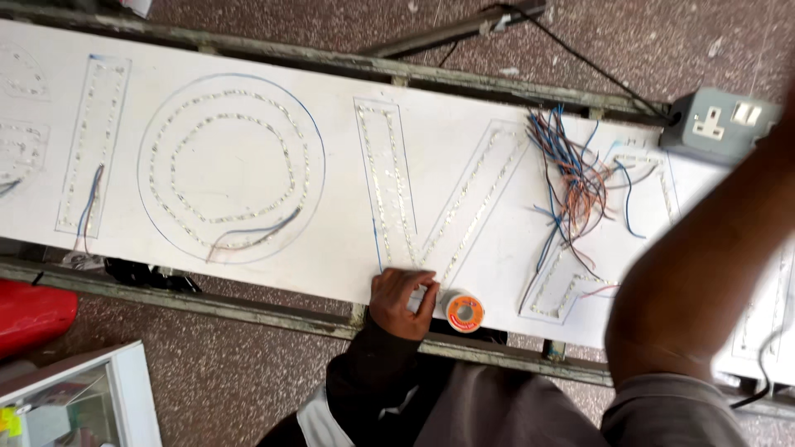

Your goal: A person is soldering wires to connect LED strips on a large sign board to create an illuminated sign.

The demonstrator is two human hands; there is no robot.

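Left fingers: curling closed at the bottom point of the V-shaped letter outline point(439, 194), the fingertips pressing down on the white sign board point(331, 136); whether they are pinching something small there is too hidden to tell.
Left hand point(403, 301): resting knuckles-up on the near edge of the board, a dark sleeve running back toward the body.
Solder spool point(464, 312): lying flat on the board just beside the left hand, on its right, orange-faced and round.
Right hand: lying out of view; only the blurred right forearm point(704, 273) is crossing the right side of the picture, so its fingers cannot be judged.
Wire bundle point(571, 178): spreading in blue, orange and red strands over the board, between the V and the forearm.
Round letter outline point(232, 165): sitting left of the V, traced in blue, with two rings of small light dots inside and a loose wire at its lower edge.
Straight letter outline point(93, 141): standing further left, a blue wire trailing down it.
Socket box point(719, 124): sitting grey at the board's far right corner, a black cable running to it.
Metal frame point(248, 308): carrying the board above a speckled floor.
Red object point(33, 313): lying at the left edge, below the board.
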